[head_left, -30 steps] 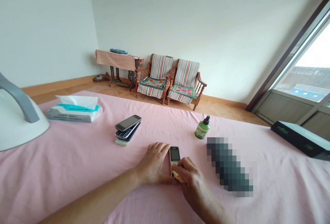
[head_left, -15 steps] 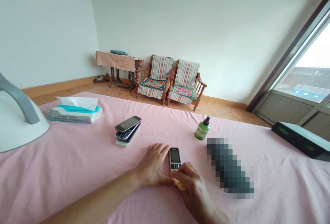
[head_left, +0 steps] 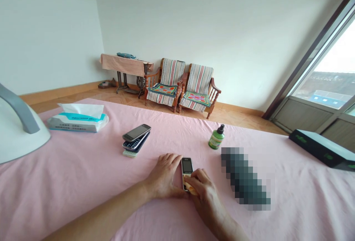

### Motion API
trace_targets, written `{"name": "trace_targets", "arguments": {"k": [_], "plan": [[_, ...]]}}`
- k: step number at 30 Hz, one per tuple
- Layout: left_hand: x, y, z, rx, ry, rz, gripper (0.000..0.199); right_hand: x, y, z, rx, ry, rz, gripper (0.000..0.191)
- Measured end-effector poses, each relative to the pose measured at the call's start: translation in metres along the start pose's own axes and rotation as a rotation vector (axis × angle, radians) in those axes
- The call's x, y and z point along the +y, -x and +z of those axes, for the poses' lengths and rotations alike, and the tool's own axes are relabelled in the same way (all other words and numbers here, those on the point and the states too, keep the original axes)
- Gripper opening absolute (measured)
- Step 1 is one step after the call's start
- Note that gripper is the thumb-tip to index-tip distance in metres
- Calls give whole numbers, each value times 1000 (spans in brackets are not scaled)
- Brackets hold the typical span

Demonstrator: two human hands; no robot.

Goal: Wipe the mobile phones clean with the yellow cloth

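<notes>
A small keypad phone (head_left: 187, 165) lies face up on the pink cloth (head_left: 91, 174). My left hand (head_left: 163, 176) is beside its left edge, with index fingertip at the top corner and thumb at the lower end, bracing it. My right hand (head_left: 203, 189) pinches a yellowish-orange cloth (head_left: 190, 186) and presses it on the phone's keypad, covering most of the keys. Farther left, several phones (head_left: 136, 137) lie in a loose stack. A green spray bottle (head_left: 216, 137) with a black top stands upright beyond my right hand.
At the left are a tissue pack (head_left: 77, 119) and a white object with a grey handle (head_left: 19, 122). A blurred dark object (head_left: 245, 178) lies right of my right hand. A black box (head_left: 321, 148) sits far right; two chairs (head_left: 196, 89) stand beyond.
My right hand has moved the cloth a little up the phone, from its lower end onto the keypad. My left hand keeps its place beside the phone. The view has shifted slightly.
</notes>
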State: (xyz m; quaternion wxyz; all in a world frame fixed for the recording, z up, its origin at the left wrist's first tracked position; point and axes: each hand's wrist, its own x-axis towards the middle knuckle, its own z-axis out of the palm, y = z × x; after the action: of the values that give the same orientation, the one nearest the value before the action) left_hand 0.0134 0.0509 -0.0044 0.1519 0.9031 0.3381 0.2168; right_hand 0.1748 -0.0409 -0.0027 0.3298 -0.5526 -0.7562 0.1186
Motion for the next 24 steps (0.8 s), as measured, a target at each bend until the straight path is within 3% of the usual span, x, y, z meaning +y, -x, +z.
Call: {"name": "trace_targets", "arguments": {"k": [24], "plan": [[-1, 0, 0, -5, -12, 1, 96, 3, 3, 2, 65, 22, 29, 24]]}}
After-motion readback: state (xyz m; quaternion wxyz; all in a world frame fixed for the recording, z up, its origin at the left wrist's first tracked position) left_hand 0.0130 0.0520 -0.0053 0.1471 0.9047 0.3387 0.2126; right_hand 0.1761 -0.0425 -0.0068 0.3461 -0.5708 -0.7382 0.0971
